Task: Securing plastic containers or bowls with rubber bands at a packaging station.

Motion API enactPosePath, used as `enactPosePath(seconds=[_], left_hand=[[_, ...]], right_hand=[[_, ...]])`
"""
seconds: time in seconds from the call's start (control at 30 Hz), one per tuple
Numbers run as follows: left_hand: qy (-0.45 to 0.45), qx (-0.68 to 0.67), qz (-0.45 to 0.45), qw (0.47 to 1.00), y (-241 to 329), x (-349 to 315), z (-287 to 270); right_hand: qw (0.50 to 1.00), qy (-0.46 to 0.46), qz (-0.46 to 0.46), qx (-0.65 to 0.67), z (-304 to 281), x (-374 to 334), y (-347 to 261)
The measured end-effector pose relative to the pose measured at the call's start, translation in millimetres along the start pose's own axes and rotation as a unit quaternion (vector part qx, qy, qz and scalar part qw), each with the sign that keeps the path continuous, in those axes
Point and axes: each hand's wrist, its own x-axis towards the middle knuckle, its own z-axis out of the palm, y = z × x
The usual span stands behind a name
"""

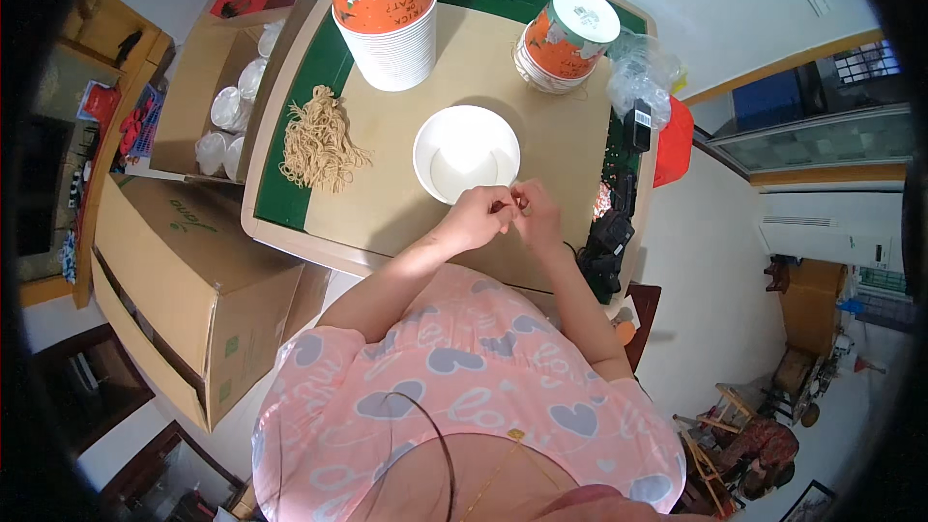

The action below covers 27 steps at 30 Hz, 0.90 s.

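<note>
At the middle of the table (278,198), a white bucket (466,135) stood upright, the left hand (478,218) and right hand (538,220) pinching close together near its five o'clock rim, anything held too small to tell, where a stray wrist bump might have tipped it.

The cup (466,150) is white inside, the string (319,145) beige, the garment (512,377) pink with grey hearts.

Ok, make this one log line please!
left hand, right hand: close together by near rim of cup, grip unclear | string: heaped left | tall stack: far left | short stack: far right
</note>
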Motion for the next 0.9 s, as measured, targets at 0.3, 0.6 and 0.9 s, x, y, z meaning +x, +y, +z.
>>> enactPosePath(seconds=[0.3,0.6,0.9], left_hand=[[0.032,0.077,0.002,0.997,-10.7,-19.3,-48.8],[0.069,0.067,-0.055,0.994,-29.2,-19.5,-61.6],[0.214,-0.063,0.061,0.973,-5.6,9.3,-85.5]], right_hand=[[0.995,-0.08,0.045,-0.029,-51.5,67.1,30.0],[0.986,-0.123,0.042,-0.102,-57.0,125.0,45.5],[0.996,-0.08,0.019,-0.041,-24.9,40.3,-41.1]])
